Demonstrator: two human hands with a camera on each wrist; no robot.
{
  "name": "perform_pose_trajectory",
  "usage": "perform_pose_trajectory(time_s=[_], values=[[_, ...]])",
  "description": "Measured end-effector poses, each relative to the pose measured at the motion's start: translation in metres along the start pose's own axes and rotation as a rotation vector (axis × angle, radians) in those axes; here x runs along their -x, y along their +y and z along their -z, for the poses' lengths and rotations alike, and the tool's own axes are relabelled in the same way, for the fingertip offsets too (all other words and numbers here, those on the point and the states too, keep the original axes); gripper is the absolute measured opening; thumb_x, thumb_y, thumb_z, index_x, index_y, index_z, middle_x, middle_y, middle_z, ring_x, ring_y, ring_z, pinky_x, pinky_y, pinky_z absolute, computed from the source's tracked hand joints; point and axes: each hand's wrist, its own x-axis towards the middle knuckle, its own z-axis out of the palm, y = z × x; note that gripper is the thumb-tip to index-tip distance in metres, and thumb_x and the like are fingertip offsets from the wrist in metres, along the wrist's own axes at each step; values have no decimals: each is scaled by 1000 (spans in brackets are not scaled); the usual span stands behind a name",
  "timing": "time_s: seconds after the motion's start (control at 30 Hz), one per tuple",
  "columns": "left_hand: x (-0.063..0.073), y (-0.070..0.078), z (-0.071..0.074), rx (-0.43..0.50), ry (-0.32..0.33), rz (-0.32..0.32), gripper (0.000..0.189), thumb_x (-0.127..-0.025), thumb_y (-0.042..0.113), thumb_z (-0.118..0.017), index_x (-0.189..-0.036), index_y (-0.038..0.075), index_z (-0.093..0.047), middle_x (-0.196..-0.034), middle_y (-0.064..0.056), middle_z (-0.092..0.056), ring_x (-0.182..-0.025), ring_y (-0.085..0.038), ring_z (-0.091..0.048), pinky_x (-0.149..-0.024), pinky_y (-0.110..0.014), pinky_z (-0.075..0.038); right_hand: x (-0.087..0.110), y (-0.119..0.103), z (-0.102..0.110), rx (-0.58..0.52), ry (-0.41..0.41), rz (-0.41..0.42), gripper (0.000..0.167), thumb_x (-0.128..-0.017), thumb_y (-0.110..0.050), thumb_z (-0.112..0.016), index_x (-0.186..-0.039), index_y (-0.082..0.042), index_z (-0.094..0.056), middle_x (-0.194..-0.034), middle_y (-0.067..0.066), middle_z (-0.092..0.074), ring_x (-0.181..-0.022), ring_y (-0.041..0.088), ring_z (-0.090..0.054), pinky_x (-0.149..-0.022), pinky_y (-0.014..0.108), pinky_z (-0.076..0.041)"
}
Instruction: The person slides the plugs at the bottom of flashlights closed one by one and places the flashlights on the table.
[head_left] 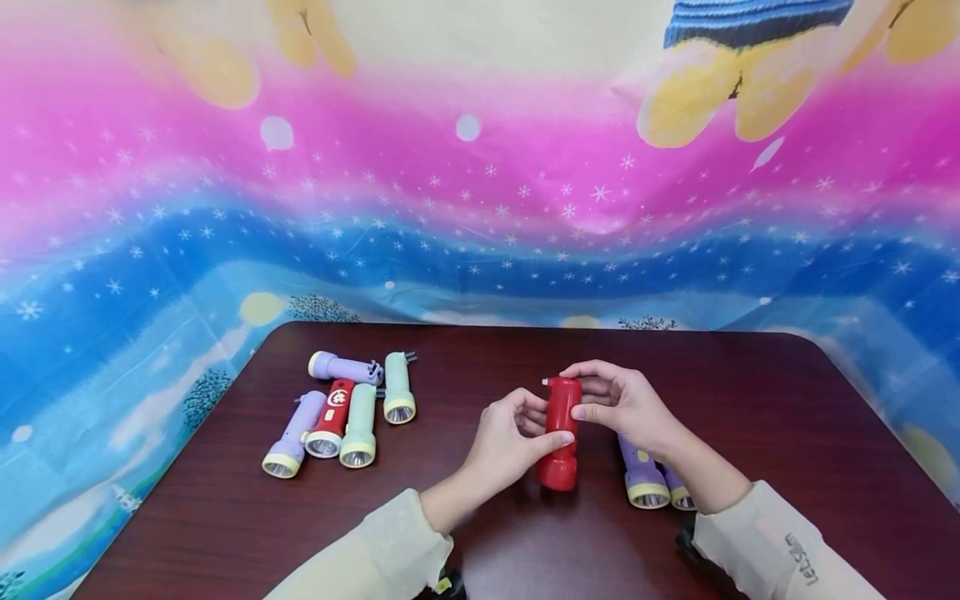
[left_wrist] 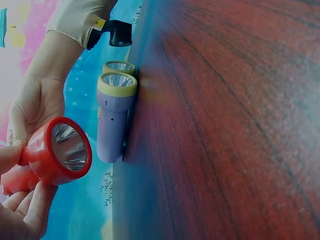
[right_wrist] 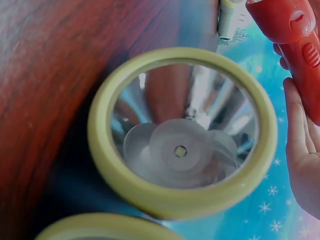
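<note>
A red flashlight (head_left: pixel 561 407) is held upright over the table, its wide head down and a small prong at its top. My left hand (head_left: pixel 498 437) grips it from the left, thumb across the front of the body. The right hand (head_left: pixel 630 408) pinches the upper part between thumb and fingers. In the left wrist view the flashlight's silver reflector (left_wrist: pixel 70 147) faces the camera. A slide switch (right_wrist: pixel 311 54) shows on its side in the right wrist view. Beneath my right forearm lie two purple flashlights with yellow rims, one (head_left: pixel 645 479) partly covering the other (head_left: pixel 680 490).
On the left of the dark red wooden table (head_left: pixel 480 542) lies a group of flashlights: a purple one (head_left: pixel 348 369) at the back, another purple one (head_left: pixel 298 429), a red one (head_left: pixel 333 412) and two mint green ones (head_left: pixel 362 421). A printed cloth (head_left: pixel 465 208) hangs behind.
</note>
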Motion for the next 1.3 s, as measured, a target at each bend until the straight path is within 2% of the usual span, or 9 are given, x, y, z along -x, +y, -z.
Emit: perform_pose_trajectory(time_s=[0.47,1.1,1.3], values=[[-2,1,0,0,6,-16,34,-79,21,-84,-104,7,-66,-94,-9,-72,-77,-12,-67,-69,-22,-56,-1,-1,-2,-2,61,-49,48,-87,-1,-73,-130,8,-54,-113,-12,-73,-103,7,-71,-83,27,-59],[-4,-1,0,-13,19,-25,35,-79,20,-85,-105,7,-66,-94,-9,-72,-77,-11,-68,-69,-21,-56,-1,-2,-5,27,110,-30,47,-86,-1,-74,-127,7,-54,-110,-9,-74,-103,3,-70,-83,25,-59],[-5,0,-1,-16,23,-33,35,-79,19,-85,-106,7,-66,-95,-9,-72,-78,-12,-69,-70,-22,-57,0,-3,-5,27,123,-22,46,-85,0,-74,-125,7,-53,-107,-12,-73,-102,3,-70,-82,25,-59]])
